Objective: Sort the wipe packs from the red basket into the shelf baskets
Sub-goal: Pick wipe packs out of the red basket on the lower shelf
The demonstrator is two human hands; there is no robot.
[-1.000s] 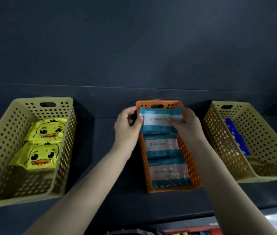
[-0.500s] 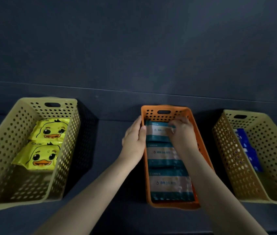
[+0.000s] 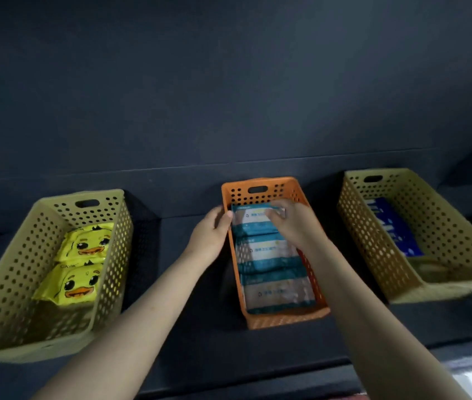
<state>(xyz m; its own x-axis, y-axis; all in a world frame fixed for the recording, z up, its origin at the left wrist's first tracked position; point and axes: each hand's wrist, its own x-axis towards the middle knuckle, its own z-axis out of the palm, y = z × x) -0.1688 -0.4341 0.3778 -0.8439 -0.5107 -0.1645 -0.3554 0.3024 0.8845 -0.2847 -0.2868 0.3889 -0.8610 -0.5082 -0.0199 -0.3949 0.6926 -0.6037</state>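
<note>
Orange basket [image 3: 286, 320] is sitting at the centre of the frame on the dark shelf [image 3: 188, 327], holding three teal-and-white wipe packs [image 3: 275, 290] in a row. The left hand [image 3: 210, 232] is resting relaxed, fingers nearly straight, against its left rim beside the farthest pack [image 3: 250, 226]. The right hand [image 3: 292, 223] is lying on that pack with bent fingers; whether it is gripping or only pressing cannot be told.

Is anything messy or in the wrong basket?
No, nothing stands out. The duck packs lie in the left yellow basket, the teal packs in the orange basket, the blue pack in the right yellow basket.
</note>
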